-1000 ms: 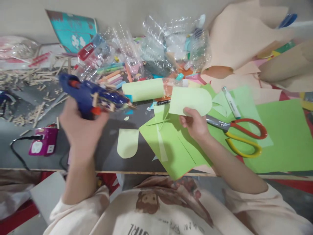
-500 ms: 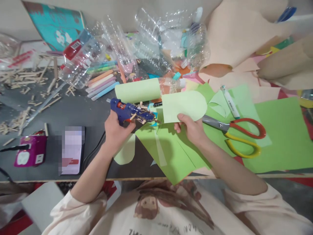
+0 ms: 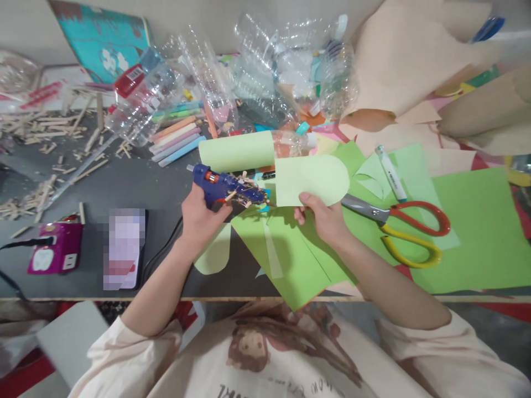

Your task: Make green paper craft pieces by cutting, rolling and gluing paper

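Observation:
My left hand is wrapped round a blue glue gun, whose front end is crusted with bits of wooden stick. Its nozzle points right, close to the left edge of a pale green paper piece with one rounded end. My right hand pinches that paper at its lower edge, thumb on top. Behind the gun lies a plastic bottle wrapped in pale green paper. A second rounded paper piece lies flat under my left forearm. Bright green sheets spread below both hands.
Large scissors with red and yellow handles and a marker lie on the right. A phone and a purple box are at left. Clear bottles, wood sticks and colored paper rolls crowd the back.
The view has shifted slightly. Both hands keep their holds on the glue gun and the paper, and the gun's nozzle sits a touch nearer the paper's left edge.

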Demonstrator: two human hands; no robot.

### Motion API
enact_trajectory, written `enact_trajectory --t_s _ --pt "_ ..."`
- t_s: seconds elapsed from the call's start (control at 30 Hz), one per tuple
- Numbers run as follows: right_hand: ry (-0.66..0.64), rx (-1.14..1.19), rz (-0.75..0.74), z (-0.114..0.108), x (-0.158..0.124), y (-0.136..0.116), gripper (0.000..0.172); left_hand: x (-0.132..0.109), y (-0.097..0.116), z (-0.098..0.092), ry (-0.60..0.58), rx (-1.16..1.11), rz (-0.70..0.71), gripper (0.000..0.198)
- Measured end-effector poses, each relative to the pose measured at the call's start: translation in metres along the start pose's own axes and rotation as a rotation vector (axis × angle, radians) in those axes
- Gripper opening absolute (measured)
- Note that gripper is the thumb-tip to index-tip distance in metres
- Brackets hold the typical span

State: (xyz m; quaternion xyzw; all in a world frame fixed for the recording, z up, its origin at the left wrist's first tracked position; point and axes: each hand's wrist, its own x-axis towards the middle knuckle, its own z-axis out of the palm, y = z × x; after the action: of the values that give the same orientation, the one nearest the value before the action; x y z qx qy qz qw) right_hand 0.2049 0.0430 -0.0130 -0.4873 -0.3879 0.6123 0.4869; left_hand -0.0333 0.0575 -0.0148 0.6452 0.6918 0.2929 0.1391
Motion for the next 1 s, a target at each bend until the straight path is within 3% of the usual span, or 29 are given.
enact_trajectory --t_s 1.0 --pt "-0.045 -0.021 -0.021 0.0002 -0.0014 -0.0024 0.029 0.0015 -0.0042 0.0002 0.019 0.020 0.032 0.044"
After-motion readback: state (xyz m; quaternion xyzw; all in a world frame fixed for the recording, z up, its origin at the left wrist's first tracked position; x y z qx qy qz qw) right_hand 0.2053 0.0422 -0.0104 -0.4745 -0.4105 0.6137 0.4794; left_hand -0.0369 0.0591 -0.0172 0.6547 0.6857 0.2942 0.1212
